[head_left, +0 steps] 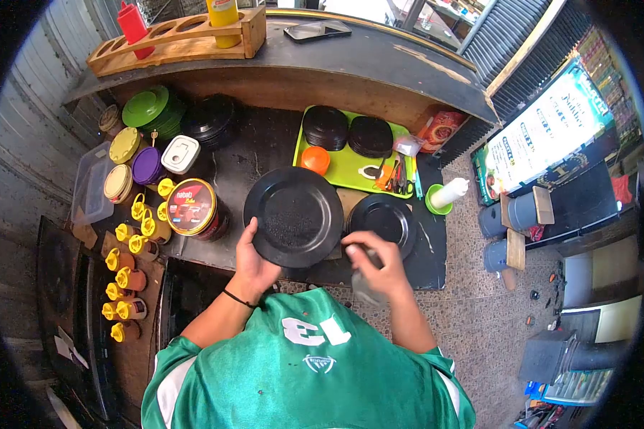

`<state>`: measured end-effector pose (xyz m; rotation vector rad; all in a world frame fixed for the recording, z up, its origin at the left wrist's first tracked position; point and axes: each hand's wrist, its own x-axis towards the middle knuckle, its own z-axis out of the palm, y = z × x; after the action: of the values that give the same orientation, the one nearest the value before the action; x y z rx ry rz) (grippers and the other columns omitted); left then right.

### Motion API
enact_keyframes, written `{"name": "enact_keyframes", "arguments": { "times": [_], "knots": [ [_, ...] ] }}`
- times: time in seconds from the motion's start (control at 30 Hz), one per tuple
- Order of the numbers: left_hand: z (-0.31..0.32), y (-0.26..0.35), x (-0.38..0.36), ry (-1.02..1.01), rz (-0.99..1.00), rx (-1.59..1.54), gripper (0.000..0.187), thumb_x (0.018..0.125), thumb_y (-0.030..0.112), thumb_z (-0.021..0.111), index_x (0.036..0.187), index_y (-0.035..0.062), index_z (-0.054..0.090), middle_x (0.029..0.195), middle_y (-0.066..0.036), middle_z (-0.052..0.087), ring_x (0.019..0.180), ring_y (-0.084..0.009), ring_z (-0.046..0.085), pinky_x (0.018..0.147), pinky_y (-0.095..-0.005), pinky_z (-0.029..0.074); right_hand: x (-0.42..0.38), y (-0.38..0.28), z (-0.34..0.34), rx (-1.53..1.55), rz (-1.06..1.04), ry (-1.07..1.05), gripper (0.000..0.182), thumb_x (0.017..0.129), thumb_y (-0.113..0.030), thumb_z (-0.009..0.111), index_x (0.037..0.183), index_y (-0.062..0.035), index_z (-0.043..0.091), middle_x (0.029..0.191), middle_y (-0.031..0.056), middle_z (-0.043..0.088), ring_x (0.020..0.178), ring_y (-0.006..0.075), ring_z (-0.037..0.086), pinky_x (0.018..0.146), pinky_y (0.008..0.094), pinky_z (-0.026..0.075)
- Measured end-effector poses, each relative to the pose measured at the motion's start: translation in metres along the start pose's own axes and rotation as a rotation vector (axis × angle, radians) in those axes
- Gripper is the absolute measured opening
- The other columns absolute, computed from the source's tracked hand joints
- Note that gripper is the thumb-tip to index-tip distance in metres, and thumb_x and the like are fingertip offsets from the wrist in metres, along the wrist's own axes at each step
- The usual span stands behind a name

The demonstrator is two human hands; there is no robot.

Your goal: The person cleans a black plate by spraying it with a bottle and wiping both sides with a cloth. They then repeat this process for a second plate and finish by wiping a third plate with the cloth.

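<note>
My left hand (256, 261) grips a round black plate (293, 218) by its lower left rim, with the thumb on the edge. Small droplets or specks dot the plate's middle. Close to the plate's lower right side, my right hand (378, 261) is closed around a greyish, see-through-looking thing (367, 284), too blurred to name. Just beyond that hand, more black plates (383, 220) lie on the counter, partly covered by it.
A lime green tray (286, 159) carries black dishes, an orange bowl (315, 160) and utensils. Left are a round tub (192, 206), yellow-capped jars (155, 226) and green plates (150, 111). A white bottle (451, 191) stands right; a raised shelf (379, 53) runs behind.
</note>
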<state>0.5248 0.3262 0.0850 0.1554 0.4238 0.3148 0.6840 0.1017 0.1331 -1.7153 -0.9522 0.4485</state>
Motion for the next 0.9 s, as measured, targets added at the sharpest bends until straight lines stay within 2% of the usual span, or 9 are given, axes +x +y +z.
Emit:
{"name": "enact_keyframes", "arguments": {
  "times": [0.2,0.4,0.53,0.57,0.7,0.73,0.8,0.83,0.9],
  "knots": [
    [-0.002,0.012,-0.006,-0.029,0.085,-0.022,0.061,0.106,0.047,0.051,0.149,0.0049,0.054,0.154,-0.015,0.056,0.142,-0.0337,0.052,0.124,-0.0534,0.034,-0.019,0.042,-0.076,-0.284,-0.003,0.747,0.019,0.097,-0.008,0.072,0.116,-0.0037,0.069,0.096,0.0023,0.065,0.09,0.0145,0.061,0.09,0.0322,0.051],
    [0.009,0.035,-0.016,-0.089,0.217,-0.041,0.068,0.104,0.058,0.048,0.153,0.011,0.052,0.158,-0.011,0.054,0.145,-0.0326,0.049,0.124,-0.0544,0.033,-0.029,0.11,-0.127,-0.283,0.009,1.156,0.03,0.103,-0.012,0.069,0.131,-0.0028,0.059,0.113,0.0079,0.063,0.109,0.0192,0.06,0.103,0.0351,0.048],
    [0.02,0.051,-0.029,-0.314,0.298,-0.04,0.071,0.105,0.062,0.047,0.156,0.0123,0.05,0.162,-0.014,0.049,0.146,-0.0381,0.047,0.124,-0.0585,0.033,-0.041,0.159,-0.126,-0.354,-0.034,1.132,0.045,0.105,-0.015,0.067,0.146,-0.004,0.052,0.135,0.0148,0.061,0.121,0.0254,0.058,0.112,0.0402,0.043],
    [0.007,0.057,-0.027,-0.247,0.303,-0.109,0.07,0.105,0.059,0.047,0.156,0.0111,0.05,0.161,-0.015,0.049,0.146,-0.0385,0.047,0.125,-0.0589,0.032,-0.048,0.164,-0.125,-0.261,0.028,1.074,0.066,0.103,-0.015,0.069,0.16,-0.0078,0.037,0.148,0.0183,0.053,0.126,0.0279,0.058,0.114,0.0416,0.043],
    [-0.041,0.058,-0.026,-0.183,0.283,-0.146,0.065,0.105,0.053,0.051,0.153,0.0089,0.052,0.158,-0.015,0.052,0.145,-0.0376,0.049,0.124,-0.0586,0.034,-0.05,0.144,-0.102,0.013,0.167,1.062,0.101,0.096,-0.017,0.078,0.169,-0.0135,0.008,0.162,0.0221,0.035,0.139,0.0363,0.049,0.122,0.0501,0.036],
    [-0.045,0.057,-0.027,-0.166,0.27,-0.133,0.065,0.104,0.053,0.054,0.152,0.0098,0.053,0.156,-0.014,0.054,0.144,-0.037,0.05,0.124,-0.0586,0.035,-0.051,0.147,-0.099,0.016,0.169,1.058,0.101,0.096,-0.017,0.078,0.169,-0.0135,0.008,0.162,0.0221,0.035,0.139,0.0363,0.049,0.122,0.0501,0.036],
    [-0.054,0.053,-0.031,-0.12,0.267,-0.115,0.065,0.104,0.054,0.054,0.151,0.0102,0.054,0.156,-0.014,0.055,0.143,-0.0375,0.05,0.123,-0.0583,0.036,-0.055,0.155,-0.092,-0.64,0.174,1.072,0.104,0.096,-0.022,0.079,0.168,-0.0101,0.005,0.165,0.0238,0.03,0.147,0.0372,0.043,0.12,0.0505,0.04],
    [-0.054,0.05,-0.034,-0.113,0.247,-0.159,0.065,0.104,0.055,0.053,0.151,0.0106,0.054,0.156,-0.014,0.055,0.143,-0.0377,0.051,0.123,-0.0584,0.036,-0.056,0.151,-0.084,-0.445,0.173,1.088,0.107,0.093,-0.027,0.082,0.166,-0.0072,0.006,0.167,0.0263,0.024,0.156,0.0403,0.028,0.125,0.0536,0.032],
    [-0.055,0.048,-0.038,-0.111,0.206,-0.193,0.063,0.104,0.055,0.05,0.15,0.0117,0.055,0.154,-0.014,0.056,0.141,-0.0378,0.052,0.122,-0.0582,0.037,-0.065,0.158,-0.074,-0.382,0.185,1.144,0.105,0.094,-0.029,0.081,0.165,-0.0067,0.007,0.165,0.0273,0.026,0.154,0.0405,0.031,0.124,0.0547,0.031]
  ]
}}
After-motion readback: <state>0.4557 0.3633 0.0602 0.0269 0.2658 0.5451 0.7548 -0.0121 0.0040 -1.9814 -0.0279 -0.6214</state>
